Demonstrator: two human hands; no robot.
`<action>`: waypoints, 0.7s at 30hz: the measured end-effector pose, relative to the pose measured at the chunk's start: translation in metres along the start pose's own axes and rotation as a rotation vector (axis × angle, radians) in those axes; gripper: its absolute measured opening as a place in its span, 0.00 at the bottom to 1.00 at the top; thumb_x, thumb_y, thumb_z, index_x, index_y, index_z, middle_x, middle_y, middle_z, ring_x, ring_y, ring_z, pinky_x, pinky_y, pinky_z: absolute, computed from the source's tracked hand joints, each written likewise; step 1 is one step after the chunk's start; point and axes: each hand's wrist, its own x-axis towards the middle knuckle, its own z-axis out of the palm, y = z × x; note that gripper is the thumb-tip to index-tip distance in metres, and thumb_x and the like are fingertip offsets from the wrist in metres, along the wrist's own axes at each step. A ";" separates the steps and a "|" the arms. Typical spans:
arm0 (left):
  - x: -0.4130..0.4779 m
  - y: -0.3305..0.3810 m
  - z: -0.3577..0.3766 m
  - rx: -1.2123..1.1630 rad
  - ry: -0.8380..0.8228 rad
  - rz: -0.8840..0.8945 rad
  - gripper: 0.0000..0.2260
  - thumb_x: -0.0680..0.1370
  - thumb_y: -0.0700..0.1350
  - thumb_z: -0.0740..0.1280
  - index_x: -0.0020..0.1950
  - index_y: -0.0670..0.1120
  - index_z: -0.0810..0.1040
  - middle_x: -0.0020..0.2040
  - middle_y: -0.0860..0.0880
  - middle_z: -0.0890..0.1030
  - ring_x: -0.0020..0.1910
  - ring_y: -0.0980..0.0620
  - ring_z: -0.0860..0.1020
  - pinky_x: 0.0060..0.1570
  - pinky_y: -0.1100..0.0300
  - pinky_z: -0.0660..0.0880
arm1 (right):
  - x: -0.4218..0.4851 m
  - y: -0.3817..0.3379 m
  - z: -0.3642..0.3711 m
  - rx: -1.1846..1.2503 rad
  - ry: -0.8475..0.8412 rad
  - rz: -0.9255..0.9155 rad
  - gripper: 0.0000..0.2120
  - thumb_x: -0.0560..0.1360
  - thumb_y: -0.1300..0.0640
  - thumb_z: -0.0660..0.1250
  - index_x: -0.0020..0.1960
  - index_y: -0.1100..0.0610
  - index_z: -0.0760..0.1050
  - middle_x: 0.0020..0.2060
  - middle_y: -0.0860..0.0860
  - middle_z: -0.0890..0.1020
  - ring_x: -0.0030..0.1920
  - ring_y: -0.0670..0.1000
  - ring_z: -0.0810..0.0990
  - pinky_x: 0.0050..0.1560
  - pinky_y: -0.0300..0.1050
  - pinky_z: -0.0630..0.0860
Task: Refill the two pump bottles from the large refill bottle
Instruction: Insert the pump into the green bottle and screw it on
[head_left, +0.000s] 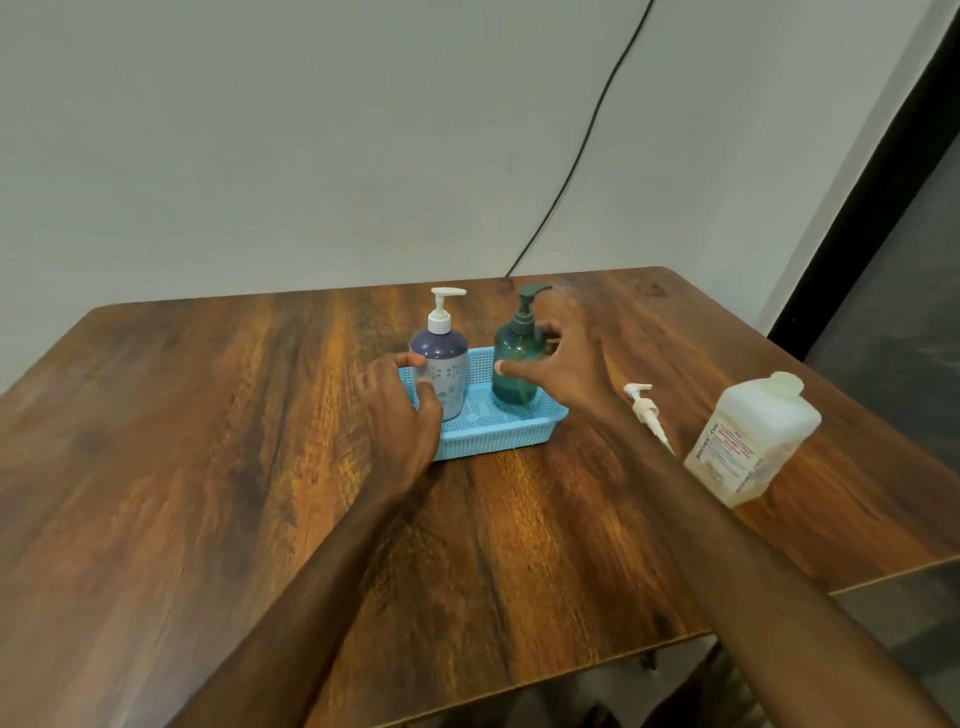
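Nearest, two bare forearms reach out over the table (208, 467), a dark, glossy wood-grain top. The refill bottle (753, 441) stands at the right, well apart from both hands: a squarish, milky plastic jug with a printed label and no cap visible on its neck. It looks bulky and probably the heaviest thing here, so a grip around the flat sides of its body seems safest; thin walls may give a little under a squeeze. Just left of it lies a loose white pump (647, 410), its dip tube pointing toward the near edge (probably wet, so slippery).

Further out, the left hand (400, 410) has thumb and fingers curled around the lower half of the purple bottle (441, 364), touching it or very nearly. That bottle is smooth, rounded, with a pale patterned band and a white pump head. The right hand (566, 369) is spread wide, thumb and fingers apart on either side of the green bottle (517, 364) but not yet closed on it. This one is translucent teal with a dark pump; both look light and rigid, best taken at the waist, not by the pump.

Both stand upright in a blue tray (498, 436), perforated plastic, light enough to slide if nudged.
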 end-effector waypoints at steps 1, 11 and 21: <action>-0.001 0.000 0.000 -0.004 0.007 0.001 0.13 0.77 0.50 0.63 0.60 0.50 0.75 0.63 0.47 0.77 0.64 0.46 0.74 0.64 0.48 0.74 | 0.001 0.006 0.005 -0.011 -0.003 0.007 0.27 0.61 0.55 0.84 0.57 0.56 0.79 0.49 0.45 0.82 0.47 0.42 0.81 0.39 0.25 0.71; -0.003 -0.005 0.000 0.002 0.024 0.008 0.14 0.79 0.42 0.73 0.62 0.48 0.74 0.62 0.49 0.76 0.63 0.49 0.73 0.64 0.54 0.73 | 0.013 0.027 0.027 -0.022 -0.001 0.050 0.28 0.63 0.52 0.83 0.60 0.58 0.78 0.54 0.48 0.82 0.49 0.44 0.79 0.37 0.24 0.69; -0.002 -0.010 -0.004 -0.012 0.060 0.001 0.17 0.79 0.43 0.73 0.65 0.46 0.73 0.63 0.50 0.75 0.64 0.52 0.70 0.62 0.61 0.70 | -0.017 0.008 0.014 -0.018 0.264 -0.025 0.30 0.68 0.50 0.80 0.66 0.55 0.74 0.60 0.49 0.80 0.57 0.46 0.80 0.56 0.45 0.81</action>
